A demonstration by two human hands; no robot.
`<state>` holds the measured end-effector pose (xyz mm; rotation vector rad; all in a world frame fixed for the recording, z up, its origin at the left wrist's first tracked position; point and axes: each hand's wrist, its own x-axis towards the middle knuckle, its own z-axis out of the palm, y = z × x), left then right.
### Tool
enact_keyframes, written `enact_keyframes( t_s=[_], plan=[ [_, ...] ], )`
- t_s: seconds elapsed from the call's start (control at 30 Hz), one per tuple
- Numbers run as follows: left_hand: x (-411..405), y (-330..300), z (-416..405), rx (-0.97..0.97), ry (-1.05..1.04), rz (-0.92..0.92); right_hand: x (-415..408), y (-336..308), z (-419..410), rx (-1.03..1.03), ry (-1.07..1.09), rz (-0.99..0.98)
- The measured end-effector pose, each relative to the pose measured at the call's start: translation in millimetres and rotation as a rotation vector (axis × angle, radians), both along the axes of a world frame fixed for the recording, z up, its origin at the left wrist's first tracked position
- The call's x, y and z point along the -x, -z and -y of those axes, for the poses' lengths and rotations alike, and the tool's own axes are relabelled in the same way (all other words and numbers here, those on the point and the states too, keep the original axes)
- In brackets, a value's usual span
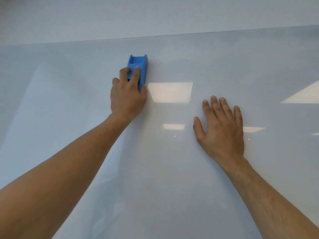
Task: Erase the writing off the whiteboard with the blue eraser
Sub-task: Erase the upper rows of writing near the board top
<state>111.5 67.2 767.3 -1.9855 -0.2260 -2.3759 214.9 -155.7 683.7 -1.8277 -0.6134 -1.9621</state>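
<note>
The glossy whiteboard (172, 169) fills almost the whole head view. No writing shows on the part I can see. A blue eraser (139, 63) lies pressed against the board, upper left of centre, its long side running up and down. My left hand (128, 97) grips the eraser's lower half, fingers over its top and thumb along its right side. My right hand (221, 128) rests flat on the board to the right and lower, fingers spread and holding nothing.
The board's top edge (172, 35) runs across the upper part of the view, with a plain pale wall (155, 14) above it. Reflections of ceiling lights (170, 92) glare on the board between my hands and at the right.
</note>
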Motion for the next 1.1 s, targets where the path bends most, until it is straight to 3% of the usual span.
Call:
enact_keyframes(
  t_s=[0.27, 0.33, 0.5, 0.63, 0.87, 1.1],
  plan=[
    [-13, 5, 27, -0.344, -0.007, -0.101, 0, 0, 3, 0.021, 0.004, -0.016],
    [-9, 2, 13, -0.262, 0.021, -0.061, -1, 0, 4, 0.018, -0.001, -0.012],
    [1, -6, -11, 0.149, 0.084, 0.084, -1, 0, 4, 0.028, -0.004, -0.01],
    [2, -9, -9, 0.25, 0.166, 0.079, -2, 1, 3, 0.018, 0.003, -0.005],
    [-11, -2, 30, 0.021, 0.059, -0.037, -2, 1, 0, 0.023, 0.026, -0.016],
    [-21, 1, 76, -0.333, -0.009, -0.204, 0, 0, 4, 0.049, 0.019, -0.046]
  ],
)
